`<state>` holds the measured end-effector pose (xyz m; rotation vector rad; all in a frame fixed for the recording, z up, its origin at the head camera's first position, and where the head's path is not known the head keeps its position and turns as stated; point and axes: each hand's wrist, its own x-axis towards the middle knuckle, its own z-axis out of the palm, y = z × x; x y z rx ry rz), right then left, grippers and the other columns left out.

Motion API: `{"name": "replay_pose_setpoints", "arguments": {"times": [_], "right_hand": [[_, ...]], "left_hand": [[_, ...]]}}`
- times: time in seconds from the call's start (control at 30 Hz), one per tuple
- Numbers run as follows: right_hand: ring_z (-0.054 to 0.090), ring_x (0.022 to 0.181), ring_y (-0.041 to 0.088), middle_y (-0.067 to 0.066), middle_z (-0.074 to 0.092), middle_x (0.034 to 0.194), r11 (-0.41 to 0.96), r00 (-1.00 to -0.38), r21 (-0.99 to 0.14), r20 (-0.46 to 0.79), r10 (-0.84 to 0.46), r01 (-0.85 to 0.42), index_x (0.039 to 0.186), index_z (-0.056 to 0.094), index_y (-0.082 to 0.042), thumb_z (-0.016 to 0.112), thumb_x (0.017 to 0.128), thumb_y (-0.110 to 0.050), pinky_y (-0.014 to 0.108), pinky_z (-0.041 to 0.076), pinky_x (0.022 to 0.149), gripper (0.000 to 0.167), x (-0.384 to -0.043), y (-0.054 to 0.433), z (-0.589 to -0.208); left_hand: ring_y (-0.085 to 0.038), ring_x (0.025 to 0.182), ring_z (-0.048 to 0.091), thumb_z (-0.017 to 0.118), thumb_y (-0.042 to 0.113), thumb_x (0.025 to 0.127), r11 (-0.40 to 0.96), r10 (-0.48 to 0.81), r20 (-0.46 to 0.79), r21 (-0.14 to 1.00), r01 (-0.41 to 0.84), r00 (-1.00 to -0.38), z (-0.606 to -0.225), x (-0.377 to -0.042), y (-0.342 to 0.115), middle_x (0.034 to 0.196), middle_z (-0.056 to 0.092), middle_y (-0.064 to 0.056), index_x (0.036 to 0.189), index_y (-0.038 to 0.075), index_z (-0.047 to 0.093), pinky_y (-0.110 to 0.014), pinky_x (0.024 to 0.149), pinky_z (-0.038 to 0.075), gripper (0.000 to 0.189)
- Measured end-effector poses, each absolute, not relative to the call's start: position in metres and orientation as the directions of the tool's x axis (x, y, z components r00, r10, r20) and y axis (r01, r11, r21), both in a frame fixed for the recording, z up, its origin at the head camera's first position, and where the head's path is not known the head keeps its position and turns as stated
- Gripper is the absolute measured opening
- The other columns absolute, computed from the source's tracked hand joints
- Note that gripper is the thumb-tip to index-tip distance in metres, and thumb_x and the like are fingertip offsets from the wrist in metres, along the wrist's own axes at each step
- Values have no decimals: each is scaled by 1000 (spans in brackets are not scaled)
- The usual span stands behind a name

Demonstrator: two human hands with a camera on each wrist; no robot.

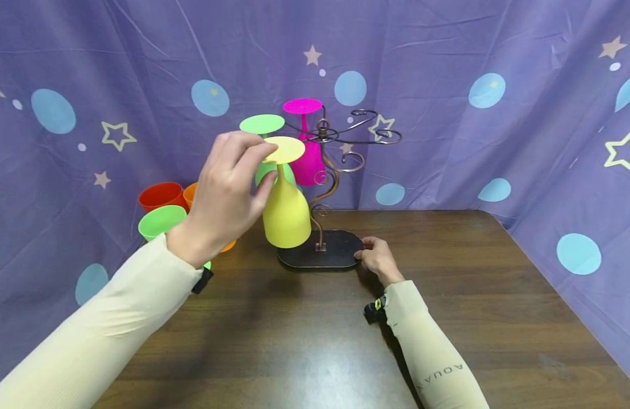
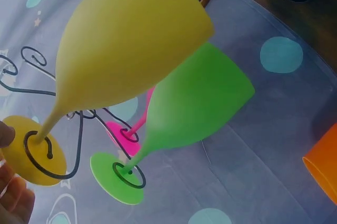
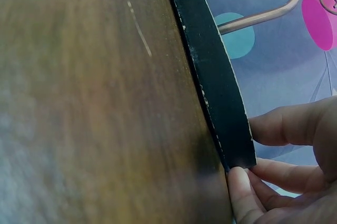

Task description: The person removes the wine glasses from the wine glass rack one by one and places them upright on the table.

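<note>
A yellow wine goblet (image 1: 286,218) hangs upside down at the front left of a metal glass rack (image 1: 329,184). My left hand (image 1: 225,187) pinches the rim of its round foot. In the left wrist view, a wire loop (image 2: 79,145) of the rack curls around the stem just below that foot (image 2: 52,169). My right hand (image 1: 380,258) grips the right end of the rack's black oval base (image 1: 340,250), thumb on top and fingers at the edge. Behind the yellow one hang a green goblet (image 2: 195,98) and a magenta goblet (image 1: 311,162), both upside down in their own loops.
At the left, partly behind my left forearm, stand upright cups: red (image 1: 161,196), green (image 1: 162,221) and orange (image 1: 190,194). Curled wire arms (image 1: 381,136) without goblets reach out on the rack's right. The brown wooden table (image 1: 478,272) meets a purple patterned curtain (image 1: 437,165).
</note>
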<state>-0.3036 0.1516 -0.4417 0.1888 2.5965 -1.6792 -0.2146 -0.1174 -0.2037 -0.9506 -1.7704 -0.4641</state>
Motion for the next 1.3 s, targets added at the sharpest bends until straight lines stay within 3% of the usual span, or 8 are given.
{"name": "replay_pose_setpoints", "arguments": {"times": [0.13,0.27,0.47,0.63,0.9,1.3], "right_hand": [[51,112,30,21,56,123,410,-992,-903,-101,78,125,129,52,4,66,81,0,42,41,98,51,-302,152,-441],[51,113,31,21,55,123,413,-991,-902,-104,80,128,129,52,4,66,80,0,42,40,100,51,-302,152,-441],[51,113,31,21,55,123,415,-992,-902,-93,83,119,128,52,5,67,80,0,42,39,101,51,-303,153,-440],[51,113,31,21,56,123,414,-993,-903,-91,81,117,129,52,5,67,80,-1,42,40,100,51,-303,152,-440],[51,114,32,22,55,123,416,-994,-903,-82,74,105,129,51,6,66,81,-1,43,41,99,52,-302,153,-442],[51,116,32,21,55,124,418,-993,-901,-91,80,116,130,52,4,67,81,-3,42,40,100,51,-302,151,-441]], "left_hand": [[-34,83,53,63,-10,81,593,408,903,-151,791,-134,-204,-220,-113,89,60,-15,92,-3,69,-41,76,44,14],[-32,76,53,60,-11,82,592,412,905,-180,786,-104,-203,-224,-111,85,60,-13,89,-2,71,-40,69,45,16],[-32,74,54,56,-10,85,589,385,921,-193,784,-62,-199,-226,-110,82,62,-14,90,-2,72,-40,68,46,18],[-33,74,54,54,-10,85,615,342,938,-172,770,-64,-196,-229,-111,82,62,-15,90,-3,71,-41,68,47,19],[-33,71,53,55,-10,83,663,261,960,-98,742,-106,-192,-235,-112,80,61,-15,88,-3,72,-39,66,43,19],[-31,76,57,55,-8,84,717,264,921,11,697,-286,-178,-240,-111,81,64,-14,89,0,75,-42,69,47,21]]}}
